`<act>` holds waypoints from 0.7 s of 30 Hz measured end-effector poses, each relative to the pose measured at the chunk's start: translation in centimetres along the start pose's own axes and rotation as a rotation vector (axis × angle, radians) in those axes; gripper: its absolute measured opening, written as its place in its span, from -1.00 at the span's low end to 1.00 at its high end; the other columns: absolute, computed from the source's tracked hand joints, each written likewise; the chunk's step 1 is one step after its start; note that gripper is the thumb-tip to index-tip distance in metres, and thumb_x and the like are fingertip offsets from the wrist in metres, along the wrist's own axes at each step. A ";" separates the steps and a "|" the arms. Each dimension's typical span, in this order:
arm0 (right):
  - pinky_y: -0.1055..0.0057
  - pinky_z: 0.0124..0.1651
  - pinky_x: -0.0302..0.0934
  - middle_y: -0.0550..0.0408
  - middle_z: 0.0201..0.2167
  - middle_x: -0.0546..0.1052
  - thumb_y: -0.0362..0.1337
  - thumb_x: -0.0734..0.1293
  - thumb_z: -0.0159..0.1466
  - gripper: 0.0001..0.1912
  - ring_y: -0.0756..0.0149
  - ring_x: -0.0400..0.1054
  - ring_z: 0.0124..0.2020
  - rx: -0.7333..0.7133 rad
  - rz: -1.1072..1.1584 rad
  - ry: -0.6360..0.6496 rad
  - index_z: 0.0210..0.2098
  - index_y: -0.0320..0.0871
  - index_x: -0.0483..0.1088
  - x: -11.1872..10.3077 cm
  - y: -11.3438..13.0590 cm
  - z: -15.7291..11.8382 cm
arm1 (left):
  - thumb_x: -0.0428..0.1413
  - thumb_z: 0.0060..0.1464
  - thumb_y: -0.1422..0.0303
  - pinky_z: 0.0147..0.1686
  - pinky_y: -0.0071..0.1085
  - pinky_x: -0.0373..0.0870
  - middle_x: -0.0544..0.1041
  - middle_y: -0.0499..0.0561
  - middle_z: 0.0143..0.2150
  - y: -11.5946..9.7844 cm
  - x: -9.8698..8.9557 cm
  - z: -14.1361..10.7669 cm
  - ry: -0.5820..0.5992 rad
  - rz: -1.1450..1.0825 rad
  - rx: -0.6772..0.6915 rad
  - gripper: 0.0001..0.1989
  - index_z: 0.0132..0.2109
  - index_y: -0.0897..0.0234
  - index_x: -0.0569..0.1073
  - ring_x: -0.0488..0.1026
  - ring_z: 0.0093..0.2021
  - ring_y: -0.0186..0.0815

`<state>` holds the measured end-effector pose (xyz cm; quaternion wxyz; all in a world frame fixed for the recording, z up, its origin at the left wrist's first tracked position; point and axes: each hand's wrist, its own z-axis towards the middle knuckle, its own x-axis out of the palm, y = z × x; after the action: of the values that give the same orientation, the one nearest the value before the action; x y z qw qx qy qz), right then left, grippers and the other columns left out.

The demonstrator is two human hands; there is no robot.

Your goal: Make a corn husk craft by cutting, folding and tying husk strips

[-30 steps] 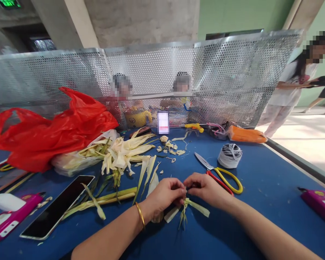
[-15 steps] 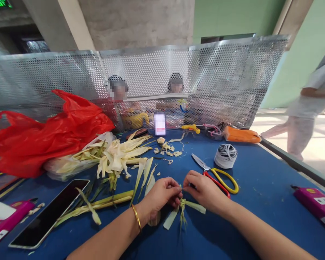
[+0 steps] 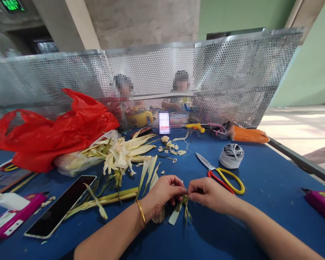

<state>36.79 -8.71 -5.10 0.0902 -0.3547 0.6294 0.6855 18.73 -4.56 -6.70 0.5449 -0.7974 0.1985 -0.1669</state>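
My left hand (image 3: 169,191), below a gold bangle (image 3: 141,213) on the wrist, pinches the top of a small bundle of green husk strips (image 3: 187,211). My right hand (image 3: 206,193) is closed at the same bundle, its fingertips almost touching the left ones. A pale flat strip (image 3: 175,213) hangs from the bundle toward the lower left. The exact grip point is partly hidden by the fingers. Scissors (image 3: 219,175) with red and yellow handles lie just beyond my right hand, beside a roll of white string (image 3: 231,156).
Corn husks (image 3: 127,150), a long green stalk (image 3: 108,202) and a black phone (image 3: 61,207) lie left on the blue table (image 3: 271,180). A red bag (image 3: 67,130) is behind them. Magenta tools sit at both sides. People sit beyond a perforated metal screen (image 3: 151,72).
The view has swung slightly left, so things appear further right. My right fingers have closed in on the bundle, and its right-hand pale strip no longer shows. The person walking at right has mostly left view.
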 end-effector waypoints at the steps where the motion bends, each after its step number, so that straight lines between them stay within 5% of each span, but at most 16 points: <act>1: 0.52 -0.44 0.06 0.20 -0.55 0.39 -0.31 0.25 0.18 -0.87 0.43 0.21 -0.49 -0.008 0.028 -0.051 -0.47 -0.16 0.39 -0.1 -0.1 0.1 | 0.28 -0.27 0.36 -0.70 -0.60 0.13 0.42 -0.12 -0.58 0.0 0.0 0.0 0.004 0.006 0.006 -0.76 -0.41 0.31 0.40 0.37 -0.60 -0.46; 5: 0.36 -0.15 0.23 0.04 -0.15 0.51 -0.36 0.23 0.14 -0.69 0.31 0.36 -0.23 0.014 0.246 -0.282 -0.11 -0.13 0.37 0.6 -1.0 0.9 | 0.29 -0.27 0.36 -0.69 -0.60 0.11 0.41 -0.12 -0.60 -0.1 -0.1 -0.3 0.043 0.039 0.023 -0.76 -0.42 0.31 0.41 0.37 -0.60 -0.46; 8: 0.28 -0.04 0.26 0.00 0.00 0.47 -0.39 0.25 0.10 -0.53 0.26 0.40 -0.10 -0.015 0.423 -0.167 0.02 -0.11 0.32 1.5 -1.3 1.3 | 0.30 -0.28 0.34 -0.69 -0.60 0.10 0.41 -0.14 -0.59 -0.5 -0.1 -0.5 0.066 0.054 0.028 -0.74 -0.42 0.31 0.40 0.37 -0.60 -0.47; 12: 0.30 -0.05 0.28 0.06 -0.13 0.53 -0.37 0.26 0.14 -0.60 0.26 0.42 -0.12 -0.107 0.444 -0.037 -0.01 -0.11 0.35 2.0 -1.0 1.3 | 0.33 -0.32 0.29 -0.69 -0.59 0.10 0.42 -0.14 -0.58 -0.9 -0.2 -0.7 0.084 0.066 0.031 -0.69 -0.42 0.32 0.40 0.37 -0.60 -0.47; 21: 0.45 -0.31 0.22 0.19 -0.42 0.44 -0.46 0.25 0.09 -0.70 0.39 0.33 -0.39 -0.035 0.240 -0.207 -0.16 -0.14 0.32 1.9 -1.8 1.4 | 0.30 -0.25 0.28 -0.61 -0.56 0.24 0.47 -0.09 -0.57 -0.6 -0.1 -0.7 0.026 0.140 0.080 -0.72 -0.42 0.31 0.39 0.38 -0.58 -0.44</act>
<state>35.83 -7.66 -7.73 0.0658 -0.2058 0.6426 0.7351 18.42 -4.86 -5.86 0.5842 -0.7568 0.2540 -0.1465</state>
